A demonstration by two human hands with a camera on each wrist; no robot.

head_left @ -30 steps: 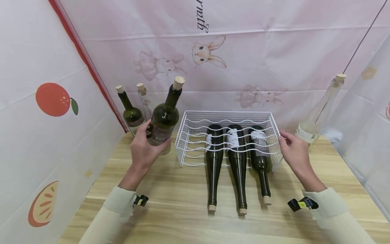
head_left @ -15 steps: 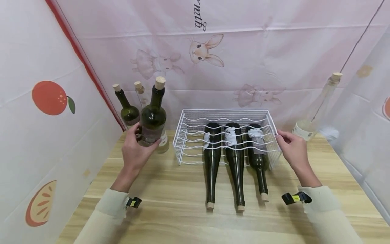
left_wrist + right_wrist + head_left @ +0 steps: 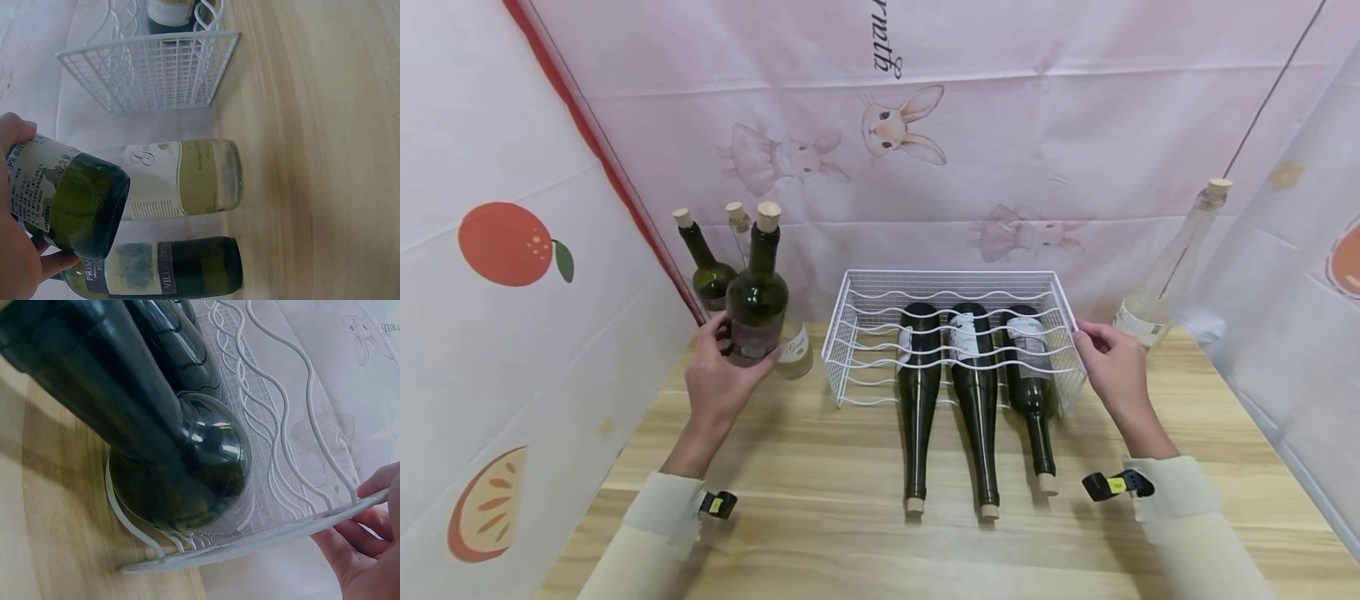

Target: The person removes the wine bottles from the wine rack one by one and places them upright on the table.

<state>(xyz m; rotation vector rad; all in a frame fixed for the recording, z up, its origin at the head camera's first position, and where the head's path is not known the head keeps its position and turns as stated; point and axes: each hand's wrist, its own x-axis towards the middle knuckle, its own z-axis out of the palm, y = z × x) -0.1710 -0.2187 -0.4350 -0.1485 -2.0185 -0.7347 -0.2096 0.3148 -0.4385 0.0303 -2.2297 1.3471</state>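
My left hand (image 3: pixel 721 379) grips a green wine bottle (image 3: pixel 757 302) by its body, cork upward. In the left wrist view this bottle's base (image 3: pixel 100 206) hangs off the table, slightly tilted. Behind it stand a clear corked bottle (image 3: pixel 169 178) and another green bottle (image 3: pixel 711 279). My right hand (image 3: pixel 1112 367) pinches the right side rim of a white wire wine rack (image 3: pixel 838 333). Lying in the rack, necks toward me, are a left dark bottle (image 3: pixel 917 417), a middle dark bottle (image 3: pixel 976 417) and a right, shorter bottle (image 3: pixel 1032 400).
Behind my right hand stands a tall clear corked bottle (image 3: pixel 1172 258) with a white label. A printed cloth backdrop (image 3: pixel 1000 133) rises right behind the rack. The wooden table (image 3: pixel 850 517) stretches in front, bounded on the left by another cloth wall (image 3: pixel 550 358).
My left hand has carried the green bottle leftward and lower, toward the two bottles at the back left. The right hand keeps its hold on the rack; the head view has shifted slightly.
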